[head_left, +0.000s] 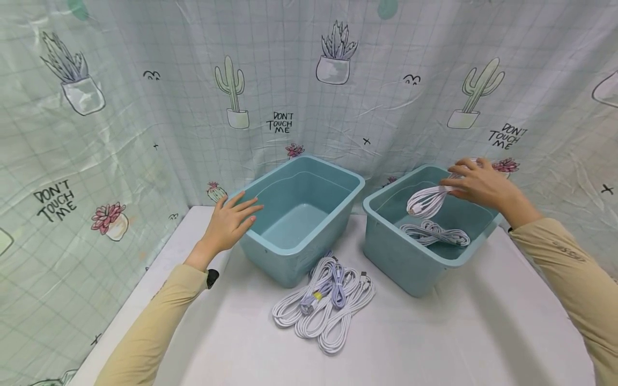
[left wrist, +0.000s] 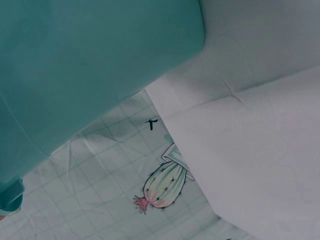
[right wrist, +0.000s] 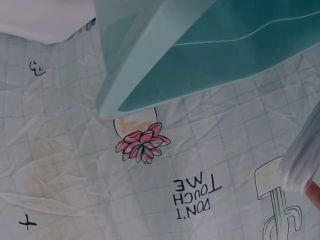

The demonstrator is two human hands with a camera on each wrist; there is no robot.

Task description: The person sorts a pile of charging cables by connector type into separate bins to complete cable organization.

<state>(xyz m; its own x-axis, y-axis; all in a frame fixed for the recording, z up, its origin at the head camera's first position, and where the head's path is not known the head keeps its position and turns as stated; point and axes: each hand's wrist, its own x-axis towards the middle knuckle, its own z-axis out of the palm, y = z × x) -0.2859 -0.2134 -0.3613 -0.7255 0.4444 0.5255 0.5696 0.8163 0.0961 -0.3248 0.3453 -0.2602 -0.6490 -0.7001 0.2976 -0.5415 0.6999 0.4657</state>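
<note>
My right hand grips a coiled white cable above the right blue-green bin. Part of that bundle and a fingertip show at the right edge of the right wrist view. Inside this bin lie more coiled white cables. My left hand, fingers spread and holding nothing, is over the near left rim of the left blue-green bin, whose visible inside is bare. Between the bins, on the white table, sits a pile of coiled white cables with a small lilac cable coil on top.
A patterned curtain with cactus drawings hangs behind and at the sides of the white table. A yellow tie shows in the cable pile. A dark band is at my left wrist.
</note>
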